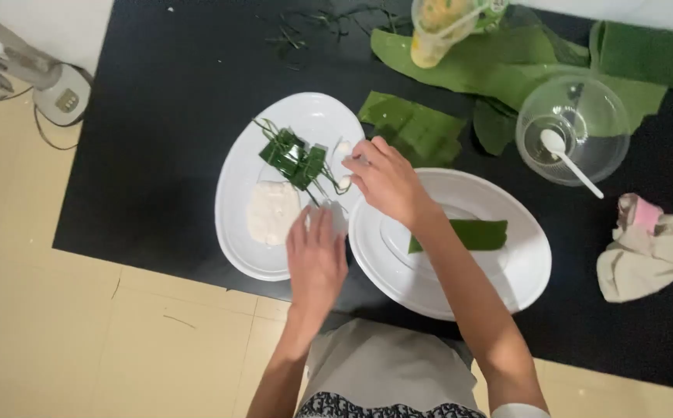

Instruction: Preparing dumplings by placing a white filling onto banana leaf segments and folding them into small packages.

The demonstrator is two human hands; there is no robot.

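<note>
My left hand [317,259] lies palm down over the near edge of the left white oval plate [236,174], fingers together. A pale white piece [336,217] shows at its fingertips; whether it is gripped is hidden. My right hand [389,182] reaches across to the same plate and pinches a small white lump of dough [344,149] between its fingertips. A larger white dough mass [271,213] and small green leaf-wrapped parcels [294,159] tied with thin strips lie on that plate. A second white oval plate [522,271] on the right holds one green leaf strip [476,234], under my right forearm.
Everything rests on a black mat [158,139] on a tiled floor. Folded and loose green leaves [418,128] lie at the back. A clear bowl with a white spoon [573,128], a plastic cup [437,31] and a crumpled cloth [650,251] stand right. A fan base [61,97] sits left.
</note>
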